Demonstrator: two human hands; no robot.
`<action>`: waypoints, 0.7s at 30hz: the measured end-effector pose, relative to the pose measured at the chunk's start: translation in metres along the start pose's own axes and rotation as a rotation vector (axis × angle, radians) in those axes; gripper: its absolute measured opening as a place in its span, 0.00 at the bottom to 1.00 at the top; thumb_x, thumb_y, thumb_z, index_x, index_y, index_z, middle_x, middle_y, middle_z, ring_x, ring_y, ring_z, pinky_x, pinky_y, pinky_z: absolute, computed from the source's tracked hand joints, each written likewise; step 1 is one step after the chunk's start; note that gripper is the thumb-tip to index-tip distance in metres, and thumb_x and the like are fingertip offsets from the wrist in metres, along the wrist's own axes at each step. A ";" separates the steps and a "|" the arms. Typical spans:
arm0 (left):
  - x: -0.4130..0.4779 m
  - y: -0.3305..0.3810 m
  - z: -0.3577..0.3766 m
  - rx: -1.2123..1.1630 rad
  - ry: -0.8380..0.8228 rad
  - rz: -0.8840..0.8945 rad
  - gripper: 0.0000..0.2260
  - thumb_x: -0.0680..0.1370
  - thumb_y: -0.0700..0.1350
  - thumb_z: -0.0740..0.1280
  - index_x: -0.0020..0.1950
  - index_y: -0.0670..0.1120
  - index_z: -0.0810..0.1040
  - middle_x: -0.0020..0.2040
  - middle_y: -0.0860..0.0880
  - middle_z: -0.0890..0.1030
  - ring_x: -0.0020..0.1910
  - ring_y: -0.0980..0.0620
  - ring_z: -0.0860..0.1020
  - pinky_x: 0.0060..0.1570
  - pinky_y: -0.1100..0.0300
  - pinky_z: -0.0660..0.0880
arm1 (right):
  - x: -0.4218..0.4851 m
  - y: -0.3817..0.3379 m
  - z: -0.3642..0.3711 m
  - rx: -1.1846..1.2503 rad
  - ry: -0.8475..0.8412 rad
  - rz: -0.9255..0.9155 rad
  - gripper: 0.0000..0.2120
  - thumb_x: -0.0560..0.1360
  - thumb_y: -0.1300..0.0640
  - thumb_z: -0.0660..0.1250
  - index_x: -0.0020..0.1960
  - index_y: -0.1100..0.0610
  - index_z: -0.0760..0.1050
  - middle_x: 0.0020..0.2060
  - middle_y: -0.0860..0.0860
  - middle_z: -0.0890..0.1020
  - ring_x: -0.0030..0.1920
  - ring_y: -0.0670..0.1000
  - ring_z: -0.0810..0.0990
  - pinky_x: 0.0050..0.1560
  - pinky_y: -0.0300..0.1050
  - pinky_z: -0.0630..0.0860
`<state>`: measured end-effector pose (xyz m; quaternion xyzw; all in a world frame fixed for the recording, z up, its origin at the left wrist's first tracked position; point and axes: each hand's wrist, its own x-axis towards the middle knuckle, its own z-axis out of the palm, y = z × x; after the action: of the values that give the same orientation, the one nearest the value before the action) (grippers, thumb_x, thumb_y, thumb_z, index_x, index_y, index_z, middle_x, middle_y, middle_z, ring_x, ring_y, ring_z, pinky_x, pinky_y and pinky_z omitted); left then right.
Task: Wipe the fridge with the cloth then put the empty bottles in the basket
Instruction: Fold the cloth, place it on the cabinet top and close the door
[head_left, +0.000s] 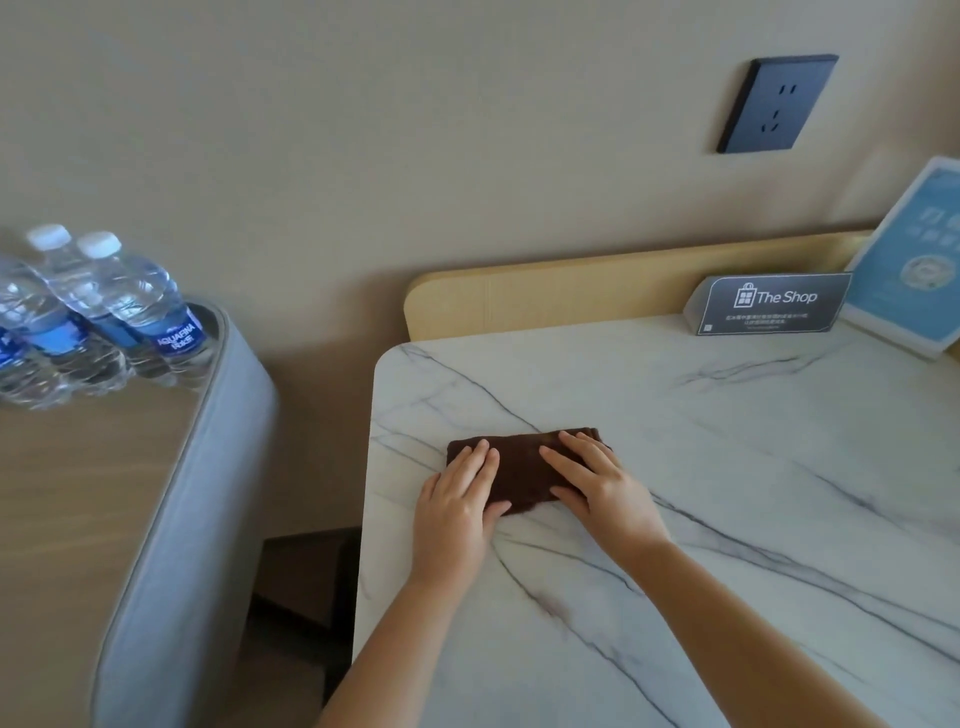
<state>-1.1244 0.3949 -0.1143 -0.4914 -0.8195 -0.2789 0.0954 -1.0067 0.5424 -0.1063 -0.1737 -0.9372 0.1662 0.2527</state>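
Forearms enter from the lower edge of the head view, the only view supplied, and end in two hands laid on a folded cloth (524, 467). Left hand (457, 499) and right hand (597, 488) both lie palm down. The left fingers (480, 457) and right fingers (566, 457) are straight and close together, flat on the fabric and gripping nothing. The left thumb lies at the cloth's near edge.

The cloth is dark brown, folded into a thick oblong, and lies near the left end of a marble-patterned surface (701, 415). It looks soft, light and limp. It should bunch or unfold if lifted by one corner, so a pinch through all the layers at the near edge, or a palm kept flat on top for wiping, seems the sounder hold. On so smooth a top it will probably slide easily under light pressure.

Several clear water bottles (130, 312) with white caps and blue labels stand close together at far left on a wood-topped surface (78, 493) with a grey rim, well apart from the hands. Whether they are empty cannot be told. If so, they would be light, thin-walled and easily tipped, and are best taken round the body.

No fridge or basket can be identified. A dark object (306, 571) sits low between the two surfaces, but what it is cannot be told. A sign (774, 304) reading "The Shop" and a blue card (914, 260) stand at the far right, below a wall socket (776, 104).
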 end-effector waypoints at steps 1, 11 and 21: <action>0.007 -0.005 0.002 -0.005 0.002 0.000 0.25 0.64 0.42 0.78 0.59 0.39 0.77 0.60 0.42 0.78 0.57 0.43 0.78 0.49 0.50 0.77 | 0.008 0.002 0.002 -0.003 -0.001 0.005 0.20 0.64 0.64 0.76 0.56 0.57 0.80 0.55 0.60 0.80 0.56 0.62 0.78 0.42 0.55 0.80; 0.076 -0.045 0.019 -0.034 -0.016 -0.050 0.25 0.67 0.41 0.76 0.62 0.39 0.75 0.62 0.42 0.76 0.60 0.42 0.75 0.52 0.44 0.75 | 0.084 0.025 0.028 0.017 -0.041 0.030 0.20 0.67 0.64 0.74 0.58 0.58 0.78 0.57 0.60 0.78 0.58 0.63 0.76 0.49 0.56 0.78; 0.132 -0.076 0.043 -0.023 -0.018 -0.116 0.24 0.72 0.43 0.71 0.66 0.42 0.71 0.67 0.45 0.71 0.67 0.45 0.69 0.60 0.47 0.67 | 0.149 0.052 0.050 0.039 -0.087 0.055 0.19 0.72 0.61 0.70 0.62 0.56 0.75 0.61 0.58 0.75 0.62 0.60 0.73 0.55 0.55 0.75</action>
<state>-1.2505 0.4901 -0.1203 -0.4464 -0.8443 -0.2890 0.0662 -1.1418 0.6378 -0.1061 -0.1869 -0.9388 0.1986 0.2105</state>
